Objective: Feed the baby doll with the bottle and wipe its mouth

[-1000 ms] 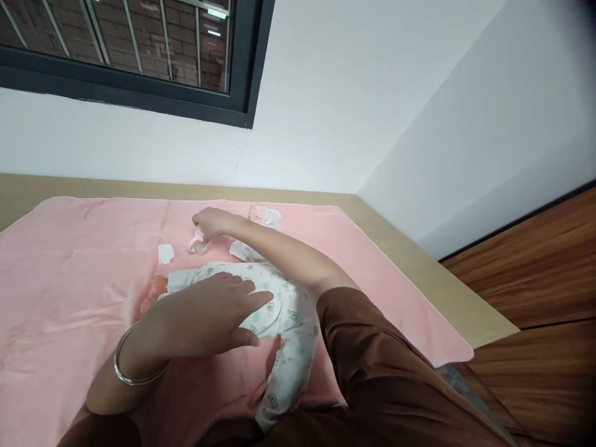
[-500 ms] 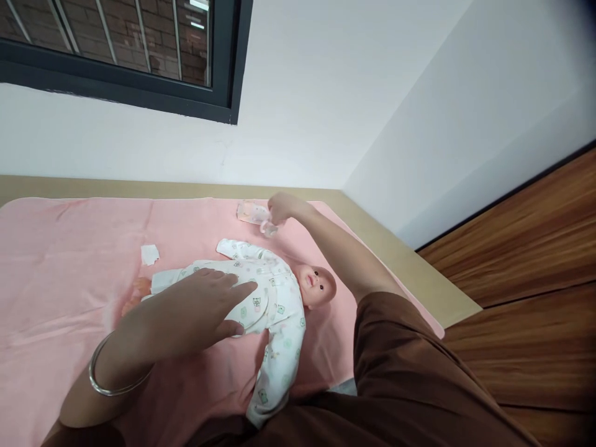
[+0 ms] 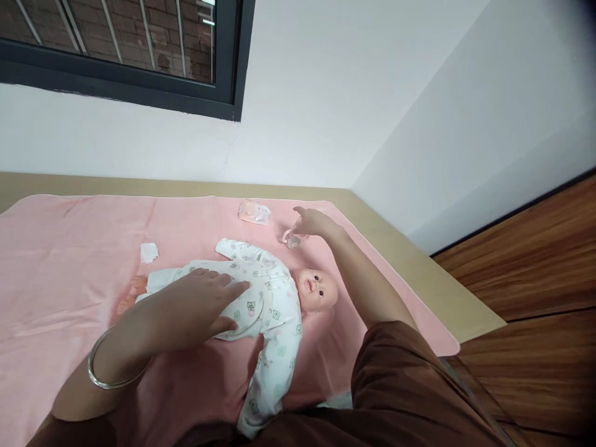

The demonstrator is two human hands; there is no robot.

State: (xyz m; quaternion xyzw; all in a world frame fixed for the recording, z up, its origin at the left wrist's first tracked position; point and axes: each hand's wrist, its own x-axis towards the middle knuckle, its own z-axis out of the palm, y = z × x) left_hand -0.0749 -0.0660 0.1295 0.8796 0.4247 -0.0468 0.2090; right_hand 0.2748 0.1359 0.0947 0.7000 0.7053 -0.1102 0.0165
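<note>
One left hand [image 3: 202,307], fingers loosely spread, is over a plastic baby doll in white printed clothes [image 3: 282,295]; the right hand [image 3: 298,225], apart, grips a pink-and-clear plastic pacifier [image 3: 292,241] near the doll's head, seemingly a positioning step needing a steady pinch next.

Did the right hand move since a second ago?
Yes. The right hand has gone rightward in the picture: it was left of the bottom-right corner of the dark window frame, and now it is right of it.

From above, one head-worn camera looks forward and down over the doll [image 3: 275,305] toward the white wall [image 3: 298,124].
</note>
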